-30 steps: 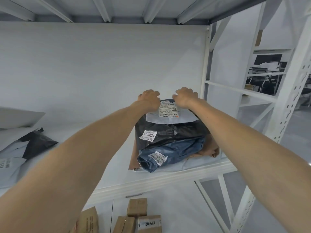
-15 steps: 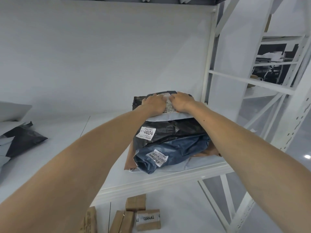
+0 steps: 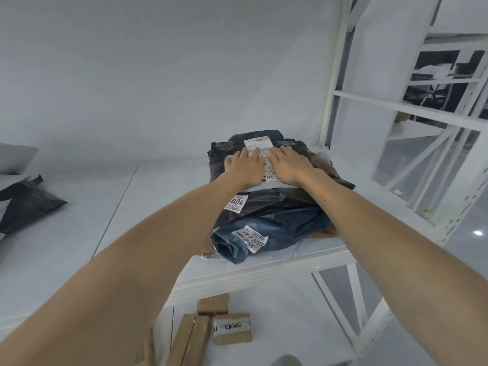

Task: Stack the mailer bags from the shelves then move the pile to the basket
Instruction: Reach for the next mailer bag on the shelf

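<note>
Both hands lie palm down on top of the pile of plastic mailer bags (image 3: 280, 196). The left hand (image 3: 244, 167) and the right hand (image 3: 290, 165) sit side by side, nearly touching. Their fingers are straight and flat and grip nothing; they press on the long white shipping label (image 3: 257, 145) of the top bag.

Below the wrists the pile shows a crumpled black bag with a white "004" sticker (image 3: 237, 203). A dark blue bag (image 3: 287, 228) lies nearest the front edge, and a brown bag (image 3: 323, 165) juts out to the right.

The pile rests at the right end of the white metal shelf board (image 3: 148, 207), just beside the white upright post (image 3: 332, 88).

A separate black mailer bag (image 3: 26, 207) lies well apart at the left edge. Brown cardboard boxes (image 3: 232, 328) sit on the level below.
</note>
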